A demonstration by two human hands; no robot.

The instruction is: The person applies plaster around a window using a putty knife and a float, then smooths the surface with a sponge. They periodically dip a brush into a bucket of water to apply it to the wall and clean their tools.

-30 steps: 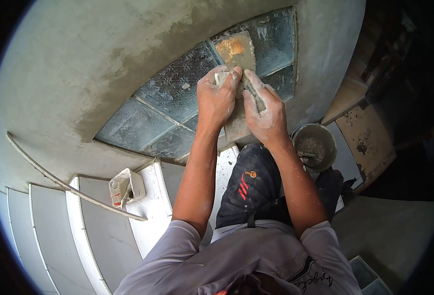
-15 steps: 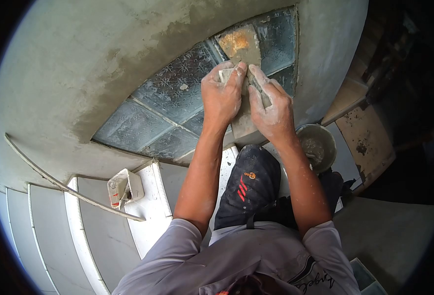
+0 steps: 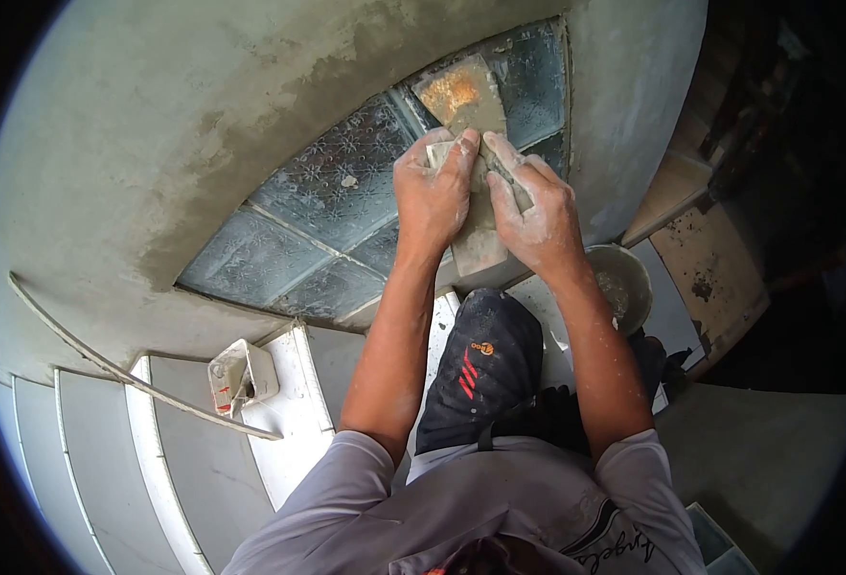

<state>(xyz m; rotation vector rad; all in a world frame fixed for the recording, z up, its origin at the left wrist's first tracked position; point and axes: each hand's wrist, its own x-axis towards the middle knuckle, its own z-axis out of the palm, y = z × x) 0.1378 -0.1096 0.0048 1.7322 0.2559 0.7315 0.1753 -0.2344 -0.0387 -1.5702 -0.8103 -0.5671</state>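
Observation:
A long, flat, mortar-smeared plate (image 3: 478,251) with a rusty orange patch at its far end lies in front of the glass-block panel. It looks like a trowel blade, but its handle is hidden. Around its middle, my left hand (image 3: 434,187) is closed with the thumb pressed along it, and a pale flat edge shows by the fingers. My right hand (image 3: 538,206) grips the opposite side, thumb and fingers bent and nearly meeting the left thumb. Both hands are coated with whitish mortar. Glass blocks (image 3: 332,172) with a star pattern sit in the curved plastered wall.
A bucket (image 3: 624,287) of grey mix stands right of my knee. White steps (image 3: 203,422) descend at the left, with a small white container (image 3: 243,376) and a thin curved strip (image 3: 136,379) there. A stained board (image 3: 715,278) lies at the right.
The view has shifted slightly, so the wall and glass blocks appear a little further left. Both hands keep their hold on the plate, with hardly any movement.

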